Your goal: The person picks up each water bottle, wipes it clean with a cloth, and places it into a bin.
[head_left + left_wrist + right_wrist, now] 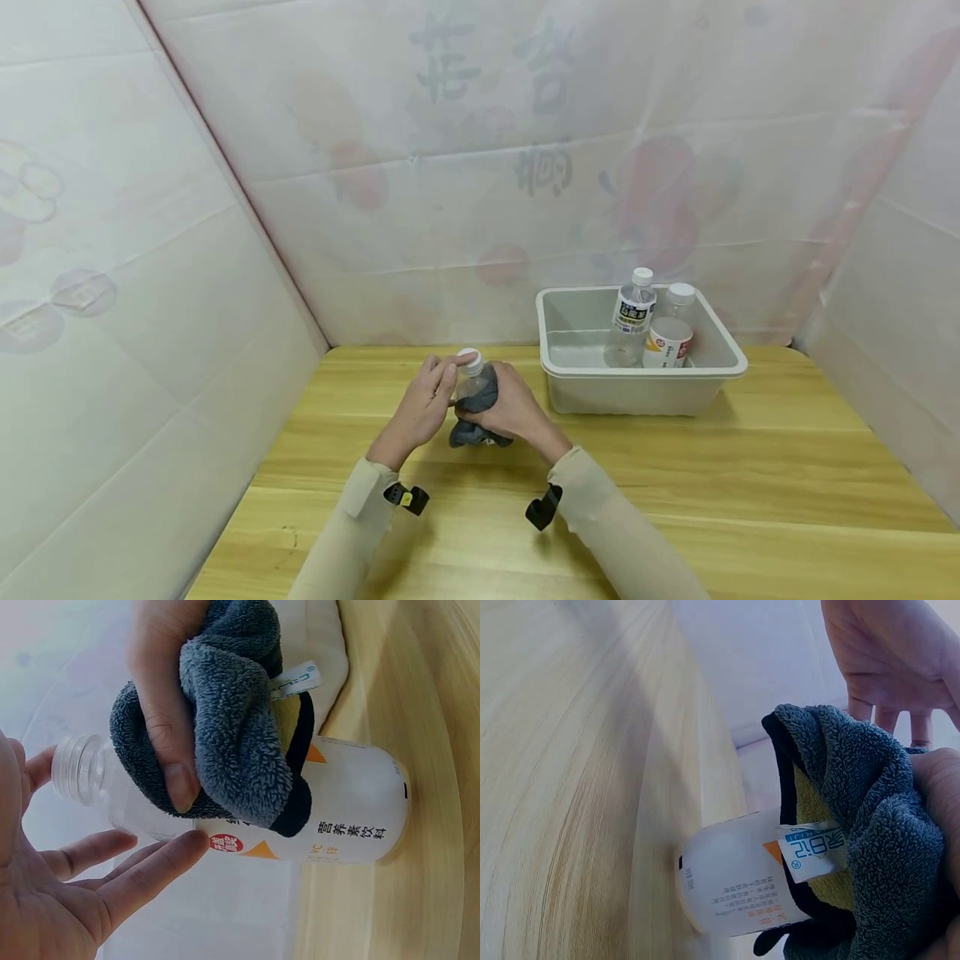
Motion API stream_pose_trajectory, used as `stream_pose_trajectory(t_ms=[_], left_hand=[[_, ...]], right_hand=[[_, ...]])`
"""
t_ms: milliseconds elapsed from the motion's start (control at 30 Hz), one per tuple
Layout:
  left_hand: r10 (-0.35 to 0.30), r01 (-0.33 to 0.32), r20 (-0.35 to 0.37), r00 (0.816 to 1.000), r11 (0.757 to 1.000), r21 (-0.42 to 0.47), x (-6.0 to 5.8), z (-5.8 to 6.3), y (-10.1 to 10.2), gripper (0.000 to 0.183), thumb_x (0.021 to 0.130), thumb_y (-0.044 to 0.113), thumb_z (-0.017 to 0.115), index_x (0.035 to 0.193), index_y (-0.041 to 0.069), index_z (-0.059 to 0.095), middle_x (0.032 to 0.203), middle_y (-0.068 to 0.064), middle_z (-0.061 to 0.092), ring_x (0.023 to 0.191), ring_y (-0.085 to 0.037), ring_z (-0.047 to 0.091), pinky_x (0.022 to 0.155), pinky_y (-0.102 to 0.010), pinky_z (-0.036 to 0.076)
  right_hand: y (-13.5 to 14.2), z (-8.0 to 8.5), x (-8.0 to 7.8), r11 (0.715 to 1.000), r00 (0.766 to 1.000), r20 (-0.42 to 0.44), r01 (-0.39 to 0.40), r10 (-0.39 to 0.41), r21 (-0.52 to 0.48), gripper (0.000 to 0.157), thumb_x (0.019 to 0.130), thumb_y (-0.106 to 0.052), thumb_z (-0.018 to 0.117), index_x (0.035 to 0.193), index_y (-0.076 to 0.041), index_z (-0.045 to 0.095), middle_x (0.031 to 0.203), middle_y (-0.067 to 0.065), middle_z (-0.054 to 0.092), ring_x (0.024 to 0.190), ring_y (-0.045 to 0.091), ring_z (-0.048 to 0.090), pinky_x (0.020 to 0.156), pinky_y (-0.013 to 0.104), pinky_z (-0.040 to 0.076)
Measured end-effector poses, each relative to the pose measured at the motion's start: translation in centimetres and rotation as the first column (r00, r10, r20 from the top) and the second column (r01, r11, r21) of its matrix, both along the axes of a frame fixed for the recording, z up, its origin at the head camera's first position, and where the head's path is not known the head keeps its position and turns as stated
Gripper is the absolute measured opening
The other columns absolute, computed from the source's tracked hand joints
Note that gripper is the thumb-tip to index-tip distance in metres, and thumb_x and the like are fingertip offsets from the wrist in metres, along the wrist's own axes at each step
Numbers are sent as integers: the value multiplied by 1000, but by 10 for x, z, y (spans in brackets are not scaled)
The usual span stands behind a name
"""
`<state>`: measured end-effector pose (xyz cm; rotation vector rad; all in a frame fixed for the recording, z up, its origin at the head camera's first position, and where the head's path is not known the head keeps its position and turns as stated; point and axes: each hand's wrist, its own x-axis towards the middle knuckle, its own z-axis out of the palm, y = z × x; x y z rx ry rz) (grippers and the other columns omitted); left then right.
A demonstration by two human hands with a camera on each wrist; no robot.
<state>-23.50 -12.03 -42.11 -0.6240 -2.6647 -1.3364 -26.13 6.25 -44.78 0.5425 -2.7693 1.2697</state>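
Note:
A clear plastic bottle (352, 802) with a white label and a whitish cap (470, 360) stands upright on the wooden table. Wrapped partly round its upper body is a dark grey-blue towel (877, 802) with black edging, a yellowish underside and a white tag. My right hand (517, 406) grips the towel against the bottle, its thumb pressing the cloth in the left wrist view. On the other side, my left hand (425, 402) has its fingers extended, one reaching across the cap and others close to the bottle's side. The towel hides part of the label.
Behind and to the right stands a pale grey plastic bin (622, 392). Inside it are a labelled clear bottle (632, 317) and a wider bottle (669, 337) with a white cap. Printed white sheeting (450, 225) walls off the back and sides of the table (787, 467).

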Motion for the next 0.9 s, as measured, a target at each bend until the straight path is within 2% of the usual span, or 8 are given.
stream_pose_trajectory(t_ms=[200, 400, 633, 900], left_hand=[[26, -27, -50, 998, 999, -27, 0, -1, -1, 41, 113, 37, 29, 147, 38, 51, 112, -10, 53, 83, -18, 53, 78, -32, 55], [31, -34, -67, 997, 999, -32, 0, -3, 0, 41, 113, 37, 29, 147, 39, 51, 112, -9, 53, 84, -23, 57, 76, -31, 53], [37, -41, -79, 996, 998, -45, 0, -3, 0, 41, 113, 37, 29, 148, 39, 50, 108, -7, 53, 77, -14, 52, 73, -29, 51], [39, -44, -88, 995, 998, -49, 1, -3, -1, 40, 113, 37, 30, 148, 40, 50, 104, -5, 51, 73, -14, 52, 68, -29, 48]], right_hand=[[-1, -1, 0, 1000, 1000, 9, 1, -1, -2, 85, 75, -41, 87, 143, -6, 48, 130, 14, 59, 114, 31, 60, 101, 50, 51], [-1, -4, 0, 1000, 1000, 19, 5, -5, -1, 87, 75, -41, 88, 144, -7, 48, 131, 14, 60, 116, 31, 60, 103, 50, 50], [0, -7, -1, 1000, 1000, 4, -23, 23, -15, 83, 74, -39, 89, 141, -9, 51, 130, 11, 62, 118, 28, 60, 104, 49, 49], [1, -9, 1, 999, 999, -3, -35, 35, -16, 85, 73, -35, 90, 142, -8, 50, 133, 12, 60, 121, 30, 58, 106, 50, 48]])
